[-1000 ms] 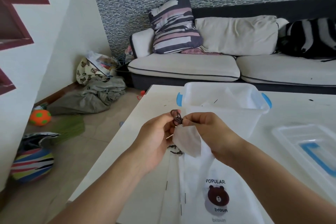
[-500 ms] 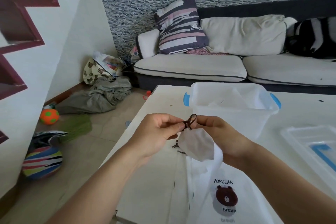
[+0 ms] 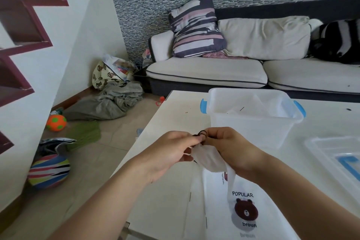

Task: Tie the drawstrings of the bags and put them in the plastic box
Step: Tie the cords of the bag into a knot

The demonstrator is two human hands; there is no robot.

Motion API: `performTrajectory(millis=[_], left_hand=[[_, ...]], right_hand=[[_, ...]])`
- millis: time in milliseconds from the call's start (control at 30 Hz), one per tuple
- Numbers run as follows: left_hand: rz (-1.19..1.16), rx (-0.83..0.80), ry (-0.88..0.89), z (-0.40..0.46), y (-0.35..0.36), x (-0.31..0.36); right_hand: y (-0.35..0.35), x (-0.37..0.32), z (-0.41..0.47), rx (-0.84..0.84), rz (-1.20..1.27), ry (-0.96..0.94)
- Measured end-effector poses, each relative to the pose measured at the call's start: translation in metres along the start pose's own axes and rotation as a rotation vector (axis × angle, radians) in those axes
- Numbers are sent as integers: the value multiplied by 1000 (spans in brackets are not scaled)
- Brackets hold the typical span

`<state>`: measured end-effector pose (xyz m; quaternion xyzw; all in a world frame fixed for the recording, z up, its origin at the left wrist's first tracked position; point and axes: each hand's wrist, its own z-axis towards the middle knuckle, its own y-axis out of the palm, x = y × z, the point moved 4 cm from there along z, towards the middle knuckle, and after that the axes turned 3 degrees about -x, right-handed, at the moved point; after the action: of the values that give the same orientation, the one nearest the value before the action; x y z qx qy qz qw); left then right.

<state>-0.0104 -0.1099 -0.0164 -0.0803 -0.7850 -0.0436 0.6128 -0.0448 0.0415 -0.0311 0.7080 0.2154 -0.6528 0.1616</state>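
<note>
**Two hands on one drawstring**

Both hands meet above the white desk [image 3: 171, 197], and I see them working the same dark cord. Going left to right: my left hand [image 3: 171, 154] has its fingers [image 3: 191, 139] curled in, thumb and forefinger pinching the drawstring [image 3: 202, 133] where it loops up between the two hands. Just under that loop hangs the gathered mouth of the white bag [image 3: 209, 160], bunched into a soft lobe, with the rest of the bag trailing down toward me. My right hand [image 3: 231, 148] mirrors the left, its fingers curled round the other side of the cord, touching the bag's neck.

Below the hands, another white bag [image 3: 245, 212] printed with a brown bear and the word POPULAR lies flat on the desk. Beyond the hands stands the translucent plastic box [image 3: 251, 121] with blue handles, open at the top, something white lying inside it. Far right, the box's lid [image 3: 339, 158] rests flat on the desk, apart from the box.
</note>
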Motion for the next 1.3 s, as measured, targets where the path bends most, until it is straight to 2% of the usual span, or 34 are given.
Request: performTrajectory(millis=[67,233,400,500,600,700,800,900,1167,1300], left_hand=[[111,12,71,0,-5,0],[199,82,176,-1,-27,9],[645,125,414,4,-28,13],[802,180,516,5,-18,14],[772,233,570,4,-14,16],[717,301,730,-4,-6,25],[713,253,822,-8,11,29],[664,204,815,-5,17,26],[689,244,762,0,7,21],[557,238,660,6,6,17]], right_hand=[[-1,2,-1,-17,36,18],[-10,3,-2,-44,84,42],[-11,3,-4,-76,114,93],[-16,4,-5,-39,137,136],[-21,7,-6,17,183,198],[-24,7,-6,53,193,209],[-22,4,-7,39,155,201],[-21,1,-10,16,123,197],[-20,-5,-12,36,112,138],[-19,-8,-13,17,83,72]])
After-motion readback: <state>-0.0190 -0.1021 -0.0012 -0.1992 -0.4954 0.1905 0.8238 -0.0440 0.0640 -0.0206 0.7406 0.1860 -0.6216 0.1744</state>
